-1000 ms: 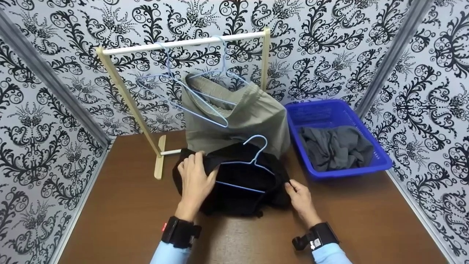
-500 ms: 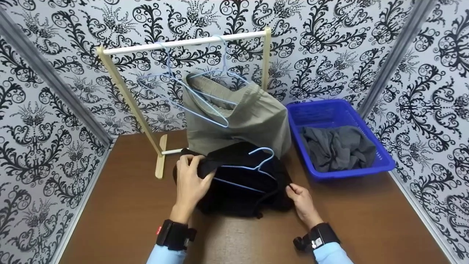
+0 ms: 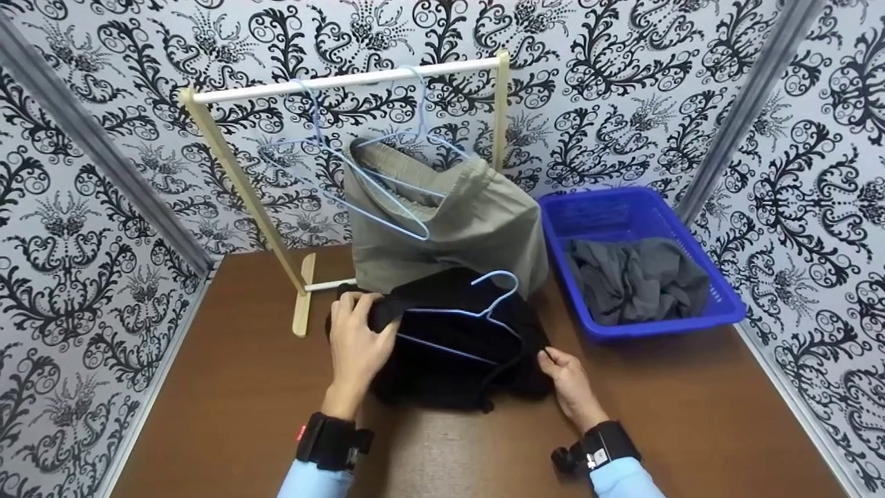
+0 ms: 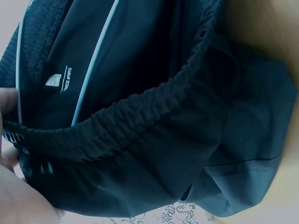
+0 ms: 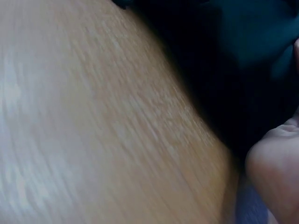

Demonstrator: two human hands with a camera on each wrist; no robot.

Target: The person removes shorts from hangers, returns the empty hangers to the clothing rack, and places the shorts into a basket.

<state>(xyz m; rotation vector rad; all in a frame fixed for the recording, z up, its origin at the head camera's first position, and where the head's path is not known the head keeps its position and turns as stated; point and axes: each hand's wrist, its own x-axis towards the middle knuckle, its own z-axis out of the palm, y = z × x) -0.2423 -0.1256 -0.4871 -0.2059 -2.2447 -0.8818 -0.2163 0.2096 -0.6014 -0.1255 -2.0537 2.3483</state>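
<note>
Black shorts [image 3: 442, 387] with a gathered elastic waistband [image 4: 140, 112] lie on the table, their waist opening towards me. A light blue wire hanger [image 3: 494, 309] sits inside that opening, its hook sticking up free. My left hand [image 3: 359, 346] grips the left end of the waistband, and its fingertips [image 4: 7, 99] touch the hanger's wire in the left wrist view. At the right side my right hand [image 3: 572, 384] pinches the waistband's edge between thumb and fingers. The hanger's two ends are hidden in the black cloth.
Behind the shorts stands a rack with a white rail [image 3: 346, 81], bearing a bare blue hanger [image 3: 387, 225] and khaki elastic-waist bottoms [image 3: 477, 228] on another hanger. A blue basket [image 3: 594, 328] at the right holds crumpled grey cloth [image 3: 636, 280]. Patterned walls enclose the table [image 3: 228, 387].
The left hand has shifted slightly left and towards me, keeping hold of the waistband. The hanger's hook has moved right and a little lower. The right hand is nearly still.
</note>
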